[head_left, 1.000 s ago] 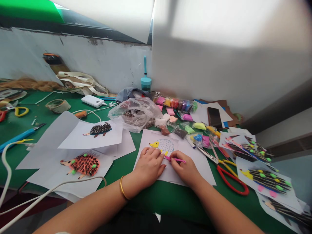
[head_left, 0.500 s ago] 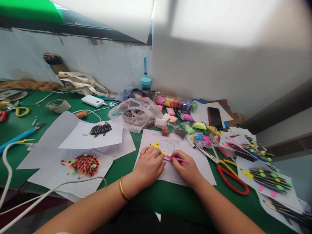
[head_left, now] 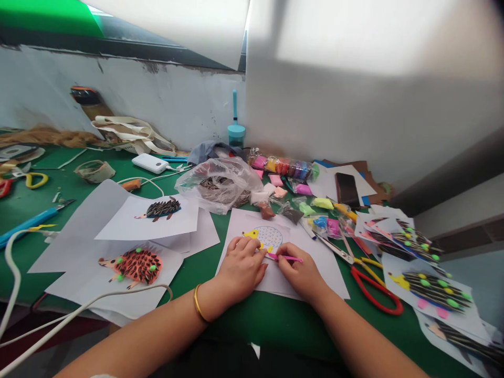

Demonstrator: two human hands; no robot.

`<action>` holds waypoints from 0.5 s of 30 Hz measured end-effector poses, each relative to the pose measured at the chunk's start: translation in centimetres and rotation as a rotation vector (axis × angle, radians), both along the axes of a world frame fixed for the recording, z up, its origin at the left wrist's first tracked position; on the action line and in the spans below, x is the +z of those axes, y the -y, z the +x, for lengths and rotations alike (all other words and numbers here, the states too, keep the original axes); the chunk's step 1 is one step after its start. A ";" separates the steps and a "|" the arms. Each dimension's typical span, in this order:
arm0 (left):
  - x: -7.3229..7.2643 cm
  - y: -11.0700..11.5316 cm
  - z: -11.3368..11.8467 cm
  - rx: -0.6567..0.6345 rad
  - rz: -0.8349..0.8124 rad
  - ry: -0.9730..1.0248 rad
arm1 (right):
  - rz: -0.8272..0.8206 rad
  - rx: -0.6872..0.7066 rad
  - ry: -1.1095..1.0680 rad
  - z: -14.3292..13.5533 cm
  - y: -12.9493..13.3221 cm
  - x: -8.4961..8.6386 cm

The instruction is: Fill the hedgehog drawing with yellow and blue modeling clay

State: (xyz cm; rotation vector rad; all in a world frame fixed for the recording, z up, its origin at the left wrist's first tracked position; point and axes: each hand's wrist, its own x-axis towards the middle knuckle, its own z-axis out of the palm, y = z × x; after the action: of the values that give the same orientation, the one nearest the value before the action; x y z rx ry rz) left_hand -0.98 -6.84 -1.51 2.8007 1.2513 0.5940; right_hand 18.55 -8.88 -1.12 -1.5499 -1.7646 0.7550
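Note:
A white sheet of paper (head_left: 315, 278) lies in front of me with a hedgehog picture (head_left: 269, 236) on it: yellow clay face and feet, and a round outlined body filled with small marks. My left hand (head_left: 242, 265) rests flat on the sheet, over the lower left of the hedgehog, fingers extended towards its feet. In a pinch between thumb and fingers, my right hand (head_left: 297, 268) holds a thin pink clay modelling tool (head_left: 289, 258). The tool lies nearly level just under the yellow feet, its tip beside my left fingertips. Whether the tip touches the clay I cannot tell.
Red-and-yellow-handled scissors (head_left: 376, 294) lie right of the sheet. Beyond it are small clay packets (head_left: 306, 208) and a plastic bag of seeds (head_left: 220, 184). Finished hedgehog pictures lie left (head_left: 136, 265) and right (head_left: 433, 289). A white cable (head_left: 98, 296) crosses the left papers.
Both hands stay in almost the same place. The pink modelling tool has shifted very slightly in my right hand.

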 end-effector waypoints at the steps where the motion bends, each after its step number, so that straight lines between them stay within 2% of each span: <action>1: 0.0 0.0 0.0 -0.001 -0.002 -0.002 | 0.000 0.002 0.000 0.0 0.0 0.0; 15: 0.0 0.0 0.0 0.001 -0.025 -0.004 | 0.011 0.021 0.017 0.0 -0.1 -0.3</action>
State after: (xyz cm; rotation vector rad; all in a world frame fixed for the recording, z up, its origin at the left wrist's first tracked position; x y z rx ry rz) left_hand -0.96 -6.80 -1.50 2.7827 1.2516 0.5692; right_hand 18.54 -8.75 -1.39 -1.5372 -1.7965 0.7431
